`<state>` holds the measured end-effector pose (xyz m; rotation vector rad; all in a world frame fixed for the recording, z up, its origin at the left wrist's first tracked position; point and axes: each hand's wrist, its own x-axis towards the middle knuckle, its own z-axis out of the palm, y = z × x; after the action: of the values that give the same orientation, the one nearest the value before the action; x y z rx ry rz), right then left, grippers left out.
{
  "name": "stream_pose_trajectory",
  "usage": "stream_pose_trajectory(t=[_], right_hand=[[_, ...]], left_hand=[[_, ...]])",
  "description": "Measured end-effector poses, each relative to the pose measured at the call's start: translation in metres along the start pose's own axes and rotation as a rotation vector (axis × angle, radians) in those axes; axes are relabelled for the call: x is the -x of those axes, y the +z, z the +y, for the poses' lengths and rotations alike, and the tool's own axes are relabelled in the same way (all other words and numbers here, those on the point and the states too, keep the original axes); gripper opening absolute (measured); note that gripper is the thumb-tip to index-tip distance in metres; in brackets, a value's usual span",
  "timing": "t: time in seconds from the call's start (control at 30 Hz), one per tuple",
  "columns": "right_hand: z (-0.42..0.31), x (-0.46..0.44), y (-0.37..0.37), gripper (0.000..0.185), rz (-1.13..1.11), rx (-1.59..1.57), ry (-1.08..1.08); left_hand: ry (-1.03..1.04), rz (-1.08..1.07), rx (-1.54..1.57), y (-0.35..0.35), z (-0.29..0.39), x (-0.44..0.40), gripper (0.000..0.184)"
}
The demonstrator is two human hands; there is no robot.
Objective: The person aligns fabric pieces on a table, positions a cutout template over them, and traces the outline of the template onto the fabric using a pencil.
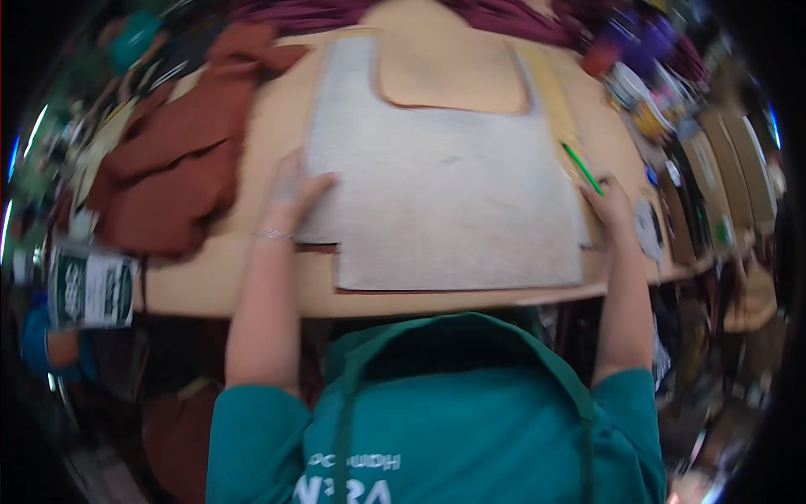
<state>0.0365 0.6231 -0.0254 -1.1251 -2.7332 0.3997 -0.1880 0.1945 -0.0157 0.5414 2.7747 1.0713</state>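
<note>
A flat pale-grey panel (453,202), with a wide U-shaped cut-out at its far side and notched lower corners, lies on the tan table before me. Thin reddish-brown edges show beneath it. My left hand (295,189) rests at the panel's left edge, thumb spread from the fingers and lying over the panel's side. Beside the right edge, my right hand (611,202) is closed around a slim green pen (582,168), which points up and left. A yellowish strip (550,101) runs along the panel's right side. Motion blurs the hands slightly.
Rust-brown leather-like pieces (180,160) lie at the left. Maroon material (512,18) spans the far edge. Tubs (634,88) and upright cardboard (714,181) stand at the right. A printed green-and-white sign (92,286) hangs at the table's front left.
</note>
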Motion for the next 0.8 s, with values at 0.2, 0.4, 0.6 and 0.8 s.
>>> stream_pose_trajectory(t=[0.2,0.4,0.6,0.8], right_hand=[[0.003,0.012,-0.019,0.040,-0.167,-0.264,0.125],[0.007,0.014,-0.015,0.040,-0.155,-0.230,0.057],[0.001,0.022,-0.016,0.039,-0.123,-0.200,0.032],[0.006,0.023,-0.012,0.040,-0.081,-0.215,0.035]], left_hand=[[0.147,-0.053,0.078,0.002,-0.032,-0.004,0.061],[0.029,-0.112,0.068,-0.003,-0.025,0.001,0.075],[0.042,-0.097,0.038,-0.004,-0.018,0.011,0.076],[0.045,-0.105,-0.078,-0.006,-0.015,0.012,0.074]])
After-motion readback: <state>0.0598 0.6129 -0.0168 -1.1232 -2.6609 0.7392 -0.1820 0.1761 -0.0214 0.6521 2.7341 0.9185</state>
